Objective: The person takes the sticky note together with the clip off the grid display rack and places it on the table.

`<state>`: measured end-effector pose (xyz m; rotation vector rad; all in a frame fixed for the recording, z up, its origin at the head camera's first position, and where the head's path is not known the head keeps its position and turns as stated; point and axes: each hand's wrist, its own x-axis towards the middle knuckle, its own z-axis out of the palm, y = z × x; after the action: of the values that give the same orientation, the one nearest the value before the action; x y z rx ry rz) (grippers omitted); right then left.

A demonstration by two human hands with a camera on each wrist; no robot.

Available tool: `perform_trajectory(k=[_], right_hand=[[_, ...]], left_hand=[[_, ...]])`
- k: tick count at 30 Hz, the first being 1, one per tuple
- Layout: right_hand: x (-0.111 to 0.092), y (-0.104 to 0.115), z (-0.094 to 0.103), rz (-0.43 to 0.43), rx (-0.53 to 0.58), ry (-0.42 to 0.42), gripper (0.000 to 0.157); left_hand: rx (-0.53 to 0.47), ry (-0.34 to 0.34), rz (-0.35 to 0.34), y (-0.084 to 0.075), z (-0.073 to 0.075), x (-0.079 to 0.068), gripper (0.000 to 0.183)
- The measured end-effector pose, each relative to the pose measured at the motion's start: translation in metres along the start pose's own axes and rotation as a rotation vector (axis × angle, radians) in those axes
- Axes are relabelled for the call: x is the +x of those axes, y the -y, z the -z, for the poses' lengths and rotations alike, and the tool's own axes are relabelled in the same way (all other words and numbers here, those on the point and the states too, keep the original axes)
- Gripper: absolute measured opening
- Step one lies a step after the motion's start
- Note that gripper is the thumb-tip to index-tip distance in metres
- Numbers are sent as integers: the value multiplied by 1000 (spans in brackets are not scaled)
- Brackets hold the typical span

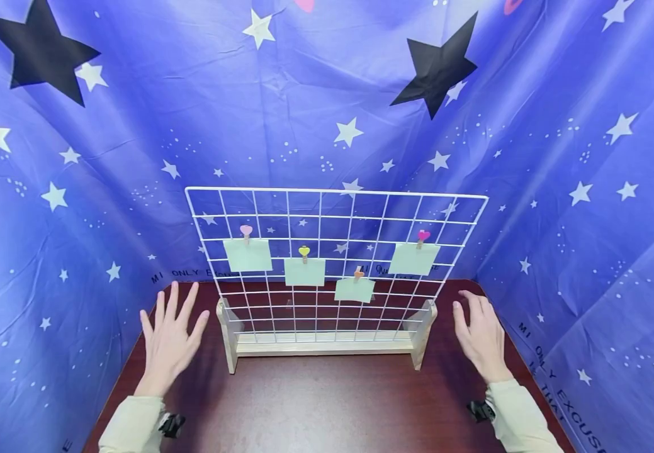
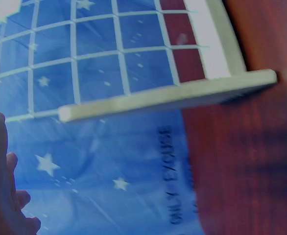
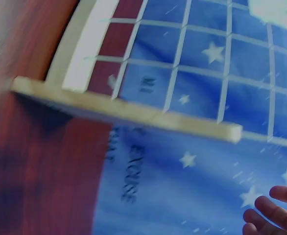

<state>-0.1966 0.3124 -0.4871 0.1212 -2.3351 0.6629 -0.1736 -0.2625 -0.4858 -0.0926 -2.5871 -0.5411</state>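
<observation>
Firstly, some writing can be read on the blue cloth [image 1: 304, 113] that hangs around the work: on the right side, dark capital letters [image 1: 578, 415] say "MI ONLY EXCUSE", and below them the word "THAT". Similar words run along the cloth's lower edge behind the white wire grid [image 1: 320, 191], where they are partly covered. In the left wrist view, "ONLY EXCUSE" appears sideways; in the right wrist view, "EXCUSE" is blurred.

The grid leans in a pale wooden stand [image 1: 327, 348], on the dark red tabletop [image 1: 315, 402], between the two hands. Four pale green cards hang on it: the left card [image 1: 250, 258] under a light pink heart clip [image 1: 246, 231], the next card [image 1: 305, 274] under a yellow clip [image 1: 304, 251], the lowest card [image 1: 355, 290] under an orange clip [image 1: 358, 274], and the right card [image 1: 415, 259] under a deep pink clip [image 1: 423, 236]. These cards hide some wires and cloth behind.

The left grip [image 1: 169, 343] is widely spread, fingers pointing forward, beside the stand's left foot. The right grip [image 1: 482, 336] is loosely spread, with fingers slightly bent and thumb apart, near the right foot. Whether they touch the tabletop, I cannot tell.
</observation>
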Motion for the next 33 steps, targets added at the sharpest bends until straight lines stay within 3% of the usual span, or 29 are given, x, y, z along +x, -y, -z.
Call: perform_trajectory(k=[11,22,30,33], right_hand=[[10,44,-1,132,106,-105,23],[13,81,-19,242,222,-132,22],[20,109,-30,305,322,-131,23],[24,121,-33,326,342,-128,24]], left_hand=[[-89,-106,-86,-37,10,16,58],[-266,-297,-137,-65,16,41,53],[-351,-307,-118,-81,18,53,52],[-378,-341,-103,-85,16,55,51]])
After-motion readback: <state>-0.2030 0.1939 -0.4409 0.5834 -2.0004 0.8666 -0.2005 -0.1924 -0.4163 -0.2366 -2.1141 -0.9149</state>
